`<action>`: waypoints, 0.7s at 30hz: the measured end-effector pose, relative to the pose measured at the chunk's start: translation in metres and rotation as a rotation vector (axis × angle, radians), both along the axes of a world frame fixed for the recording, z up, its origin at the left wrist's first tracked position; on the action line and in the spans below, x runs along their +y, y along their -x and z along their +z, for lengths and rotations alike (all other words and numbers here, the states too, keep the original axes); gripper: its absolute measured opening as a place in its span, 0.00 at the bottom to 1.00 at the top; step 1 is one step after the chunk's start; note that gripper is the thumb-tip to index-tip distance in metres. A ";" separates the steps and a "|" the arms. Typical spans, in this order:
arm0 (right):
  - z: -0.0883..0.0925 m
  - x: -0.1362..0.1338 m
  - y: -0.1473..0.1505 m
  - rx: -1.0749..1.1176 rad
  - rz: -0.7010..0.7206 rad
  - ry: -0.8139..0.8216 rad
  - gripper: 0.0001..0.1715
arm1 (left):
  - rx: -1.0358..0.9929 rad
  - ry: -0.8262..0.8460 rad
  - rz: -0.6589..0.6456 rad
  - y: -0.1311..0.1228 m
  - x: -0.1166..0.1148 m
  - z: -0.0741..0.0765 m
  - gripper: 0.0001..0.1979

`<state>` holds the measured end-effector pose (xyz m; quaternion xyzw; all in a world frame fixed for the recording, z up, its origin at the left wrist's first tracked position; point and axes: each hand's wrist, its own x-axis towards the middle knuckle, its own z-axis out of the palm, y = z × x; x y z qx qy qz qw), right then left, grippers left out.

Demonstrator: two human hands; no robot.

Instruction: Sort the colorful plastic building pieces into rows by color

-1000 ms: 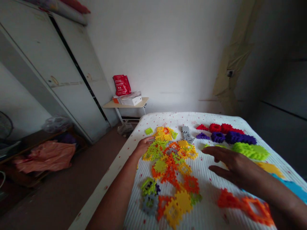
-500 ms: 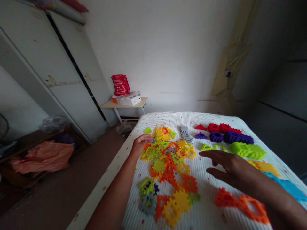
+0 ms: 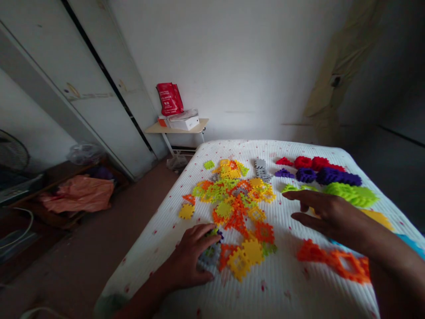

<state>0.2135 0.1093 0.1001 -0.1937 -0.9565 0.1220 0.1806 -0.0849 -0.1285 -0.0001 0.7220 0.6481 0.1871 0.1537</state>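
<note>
My left hand (image 3: 189, 257) reaches over the near-left pieces, thumb and fingers spread, covering part of a grey interlocking plastic tile (image 3: 210, 257) and a purple piece (image 3: 218, 235). Whether it touches them I cannot tell. Beside it lie yellow tiles (image 3: 252, 250) and an orange triangle (image 3: 227, 254). The mixed heap of tiles (image 3: 237, 208) spreads between my hands. My right hand (image 3: 322, 210) hovers with fingers stretched and nothing in them, near the green tiles (image 3: 352, 195). Below it lie orange pieces (image 3: 348, 264).
Sorted rows of red (image 3: 320, 163), purple (image 3: 338, 177) and grey tiles (image 3: 260, 168) lie on the white quilted bed cover (image 3: 159, 248). Yellow (image 3: 376, 218) and blue tiles (image 3: 411, 244) sit at right. A small table (image 3: 172, 130) with boxes stands beyond the bed.
My left hand has drawn back from the far-left pieces to the near-left ones. The view has tilted down a little. My right hand stays near the green tiles, still stretched out.
</note>
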 end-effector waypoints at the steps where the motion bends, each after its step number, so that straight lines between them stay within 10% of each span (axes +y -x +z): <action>1: 0.001 -0.001 0.001 -0.001 0.001 0.000 0.24 | 0.047 -0.003 0.023 -0.002 -0.001 -0.005 0.39; 15: 0.005 -0.004 0.000 0.010 -0.016 0.014 0.24 | -0.240 -0.321 0.463 0.001 0.046 -0.016 0.10; 21: 0.006 -0.005 0.000 0.027 -0.013 0.017 0.23 | -0.540 -0.375 0.518 -0.005 0.074 -0.010 0.15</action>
